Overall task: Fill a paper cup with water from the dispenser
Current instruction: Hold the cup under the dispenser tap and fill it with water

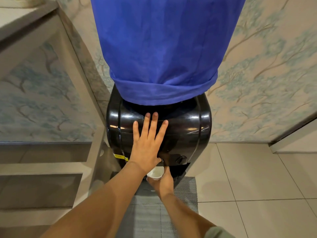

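A glossy black water dispenser (187, 127) stands in front of me, its bottle hidden under a blue cloth cover (163, 48). My left hand (147, 143) lies flat on the dispenser's front top with fingers spread, and its thumb presses against a tap button near the lower edge. Just below, my right hand (163, 183) is shut on a white paper cup (155, 173) held upright under that tap. The cup's inside looks pale; I cannot tell its water level. A second round tap button (181, 159) sits to the right, untouched.
A grey woven mat (180, 194) lies on the tiled floor (248, 177) under the dispenser. A shelf unit with patterned panels (42, 93) stands close on the left. Wallpapered wall (265, 83) runs behind and to the right.
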`<state>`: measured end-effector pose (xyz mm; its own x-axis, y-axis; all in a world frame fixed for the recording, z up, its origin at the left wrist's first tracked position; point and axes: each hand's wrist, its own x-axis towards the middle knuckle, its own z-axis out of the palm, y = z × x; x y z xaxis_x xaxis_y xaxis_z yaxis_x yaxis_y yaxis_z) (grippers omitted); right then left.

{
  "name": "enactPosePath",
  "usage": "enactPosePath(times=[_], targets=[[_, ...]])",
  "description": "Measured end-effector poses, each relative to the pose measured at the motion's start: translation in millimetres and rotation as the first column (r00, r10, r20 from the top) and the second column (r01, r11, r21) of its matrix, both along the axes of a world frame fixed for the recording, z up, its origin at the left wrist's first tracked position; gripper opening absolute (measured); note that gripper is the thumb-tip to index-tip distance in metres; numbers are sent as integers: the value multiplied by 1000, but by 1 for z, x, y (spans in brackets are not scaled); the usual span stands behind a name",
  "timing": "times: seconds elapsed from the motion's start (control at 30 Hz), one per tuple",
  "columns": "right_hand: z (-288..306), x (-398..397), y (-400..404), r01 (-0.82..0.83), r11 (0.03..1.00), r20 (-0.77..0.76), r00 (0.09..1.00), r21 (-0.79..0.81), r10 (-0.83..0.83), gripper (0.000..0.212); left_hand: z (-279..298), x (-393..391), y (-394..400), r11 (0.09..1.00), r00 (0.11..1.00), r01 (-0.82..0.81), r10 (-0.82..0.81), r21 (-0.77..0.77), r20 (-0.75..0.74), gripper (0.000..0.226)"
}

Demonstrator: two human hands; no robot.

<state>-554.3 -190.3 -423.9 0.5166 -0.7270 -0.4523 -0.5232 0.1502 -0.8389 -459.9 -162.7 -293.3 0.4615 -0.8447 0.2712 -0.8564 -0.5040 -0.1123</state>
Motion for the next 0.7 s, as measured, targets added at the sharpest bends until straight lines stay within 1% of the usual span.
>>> enactPosePath(times=[0.03,0.13,0.17,0.2,0.23,0.27,0.3,0.33,0.37,0.4,0.43,0.5,0.53,0.57,0.6,0.63,0.67,0.7], targets=[[2,1,1,-7,1000,-2,1000,-6,7,40,-1,0,0,1000,1000,2,-1,-5,19,147],[-1,-1,-3,34,998,66,997,52,-38,45,-2,-1,-1,1000,999,4,-4,-11,51,143],[-1,0,-3,33,999,33,999,41,-34,48,-2,-1,-1,1000,998,4,-3,-15,56,142],[-6,0,-5,23,999,45,999,41,-24,50,-2,-1,-1,1000,998,1,0,-19,60,141],[4,0,-4,9,999,41,999,34,-11,52,-2,-1,-1,1000,998,-2,3,-22,62,140],[-2,-1,-4,-12,999,50,999,-34,14,51,-2,-1,-1,1000,998,-5,6,-23,62,141],[-1,-1,-5,31,1000,60,998,1,-31,43,-2,-1,-1,1000,998,-8,9,-23,62,141],[-6,-1,-7,33,999,61,998,26,-34,36,-2,-1,-1,1000,998,-11,12,-23,62,141],[-2,-3,-6,18,999,42,999,43,-19,43,-2,-1,-1,1000,998,-14,16,-21,62,141],[-8,-6,-8,-34,999,-8,999,-16,34,52,-3,-1,-2,1000,998,-17,18,-19,62,140],[-10,-6,-6,-18,1000,-4,1000,-3,18,58,-3,-1,-2,1000,998,-17,18,-19,62,140],[-15,-6,-7,-69,996,-53,996,-62,66,61,-4,-1,-2,1000,998,-14,16,-23,62,139],[-10,-8,-4,-117,983,-82,991,-138,107,60,-4,-1,-2,1000,998,-14,15,-26,63,139],[-8,-5,-7,-154,972,-92,986,-178,139,56,-4,-1,-2,1000,998,-13,15,-28,63,139],[-8,-3,-6,-108,988,-35,994,-110,105,48,-4,-1,-2,999,998,-13,15,-29,62,139],[-5,-1,-5,-96,993,-19,995,-75,95,39,-4,-1,-2,999,998,-13,15,-30,64,139],[-6,1,-5,18,1000,12,1000,23,-18,32,-4,-2,-2,999,998,-13,15,-32,67,138],[-5,-5,-5,-90,995,46,995,-46,92,33,-4,-2,-2,999,998,-13,16,-35,68,138]])
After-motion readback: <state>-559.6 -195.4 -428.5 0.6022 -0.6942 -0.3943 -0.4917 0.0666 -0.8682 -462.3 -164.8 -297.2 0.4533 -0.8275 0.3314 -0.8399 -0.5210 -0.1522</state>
